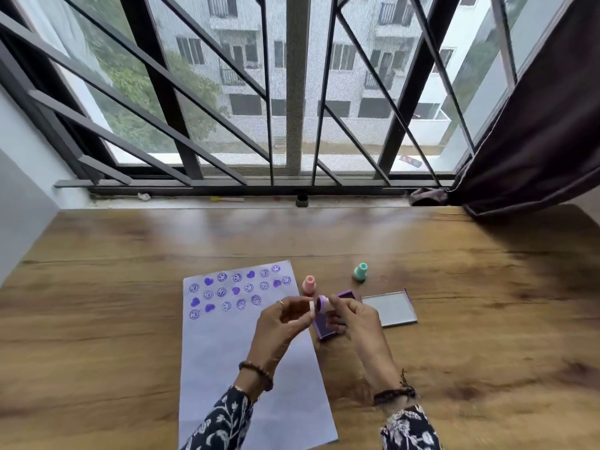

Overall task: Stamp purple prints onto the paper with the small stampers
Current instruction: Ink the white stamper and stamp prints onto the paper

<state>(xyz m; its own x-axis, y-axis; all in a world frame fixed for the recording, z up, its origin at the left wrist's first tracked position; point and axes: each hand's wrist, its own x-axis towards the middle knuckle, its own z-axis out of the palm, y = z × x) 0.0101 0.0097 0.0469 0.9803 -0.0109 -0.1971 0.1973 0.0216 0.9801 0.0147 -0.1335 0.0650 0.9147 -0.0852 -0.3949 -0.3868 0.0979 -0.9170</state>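
A white sheet of paper (224, 352) lies on the wooden table, with several purple smiley and heart prints across its top part. My left hand (285, 323) pinches a small pale cap (311, 305) at its fingertips. Just to its right, my right hand (354, 319) holds a small purple-tipped stamper (322, 302). Both hands hover over the open purple ink pad (324, 326), which they partly hide. A pink stamper (308, 285) stands upright beside the paper's right edge. A mint green stamper (360, 271) stands farther right.
The ink pad's lid (388, 307) lies flat to the right of the pad. The wooden table (454, 287) runs up to a barred window at the back. A dark curtain (535, 141) hangs at the right. Small odds lie on the sill.
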